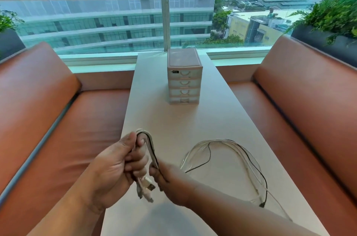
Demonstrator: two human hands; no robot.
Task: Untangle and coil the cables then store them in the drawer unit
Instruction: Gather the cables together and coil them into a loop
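Left hand (114, 166) grips folded white cable (151, 145); right hand (170, 181) pinches it alongside. Loose cables (228, 140) lie on table (154, 116), right. Drawer unit (183, 79), 4 drawers, far centre; its dark label (174, 71) unreadable.

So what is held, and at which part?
Both hold the folded cable bundle: left hand grips one side of the loop, right hand pinches the other.

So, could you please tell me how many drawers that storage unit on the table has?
4, stacked in the drawer unit: top drawer, second drawer, third drawer, bottom drawer, all closed; none looks hidden.
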